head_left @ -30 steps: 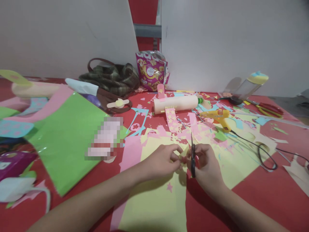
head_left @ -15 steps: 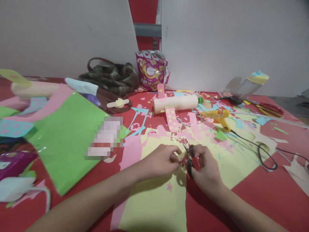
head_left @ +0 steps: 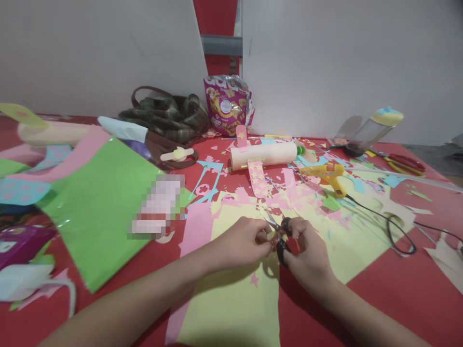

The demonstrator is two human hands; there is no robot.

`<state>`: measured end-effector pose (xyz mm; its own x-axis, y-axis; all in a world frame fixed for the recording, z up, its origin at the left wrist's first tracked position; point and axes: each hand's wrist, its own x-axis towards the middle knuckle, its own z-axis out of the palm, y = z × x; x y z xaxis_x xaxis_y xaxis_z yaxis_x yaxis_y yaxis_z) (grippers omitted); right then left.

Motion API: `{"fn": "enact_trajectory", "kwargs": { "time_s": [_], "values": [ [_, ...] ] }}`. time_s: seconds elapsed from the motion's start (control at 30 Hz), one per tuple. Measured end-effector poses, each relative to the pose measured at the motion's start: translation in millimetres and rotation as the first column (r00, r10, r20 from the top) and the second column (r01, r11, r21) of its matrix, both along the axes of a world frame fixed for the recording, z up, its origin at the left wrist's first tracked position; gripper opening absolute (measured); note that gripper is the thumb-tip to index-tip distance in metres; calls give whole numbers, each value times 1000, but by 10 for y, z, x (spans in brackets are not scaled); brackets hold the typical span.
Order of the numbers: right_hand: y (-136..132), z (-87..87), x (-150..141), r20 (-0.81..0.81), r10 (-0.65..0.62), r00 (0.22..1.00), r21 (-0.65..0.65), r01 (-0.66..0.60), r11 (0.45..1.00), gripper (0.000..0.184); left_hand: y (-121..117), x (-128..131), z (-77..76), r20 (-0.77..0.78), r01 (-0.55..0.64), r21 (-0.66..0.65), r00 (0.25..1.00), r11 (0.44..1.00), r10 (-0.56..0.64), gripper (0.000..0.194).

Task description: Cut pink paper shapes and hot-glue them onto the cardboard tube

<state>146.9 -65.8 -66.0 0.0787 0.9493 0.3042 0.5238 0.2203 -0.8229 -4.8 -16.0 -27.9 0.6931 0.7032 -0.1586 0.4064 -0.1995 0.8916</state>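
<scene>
Right hand [head_left: 309, 253] grips scissors [head_left: 278, 229] over yellow sheet [head_left: 231, 308], blades slightly parted. Left hand [head_left: 246, 243] curled alongside, hold unclear. One pink star [head_left: 254, 280] cut; trimming looks unfinished.

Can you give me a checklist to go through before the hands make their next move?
1. Scissors gripped by the handles: ok, the right hand has them.
2. Left hand well away from the blades: not ok, its fingertips are right by them.
3. Something pinched in the left fingertips: cannot tell, too hidden.
4. Pink star apart from the scissors: ok, it lies on the yellow sheet.
5. Glue gun apart from both hands: ok, it lies beyond them.
6. Glue gun cool: cannot tell, heat doesn't show.
</scene>
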Motion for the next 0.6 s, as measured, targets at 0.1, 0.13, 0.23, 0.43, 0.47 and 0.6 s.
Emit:
{"fn": "enact_trajectory", "kwargs": {
  "time_s": [0.1,0.13,0.23,0.43,0.47,0.6],
  "values": [
    [-1,-19,0,-16,4,1000,5,-4,1000,32,-17,10,-37,18,-21,-23,1000,1000,22,17],
    [-2,-23,0,-23,1,1000,-4,-1,1000,32,-23,12,-54,21,-23,-37,999,999,24,18],
    [-7,-20,-4,-53,-12,999,-25,11,1000,32,-36,13,-106,22,-30,-64,999,998,31,21],
    [5,30,-1,34,-108,994,8,107,994,31,-20,20,-112,-26,-80,-13,997,997,79,20],
    [11,32,2,26,-122,992,22,121,992,32,-14,22,-99,-22,-88,-25,996,996,88,19],
    [33,18,15,-140,-125,982,6,128,992,33,18,23,-37,25,-169,-107,985,980,173,14]
  ]
}}
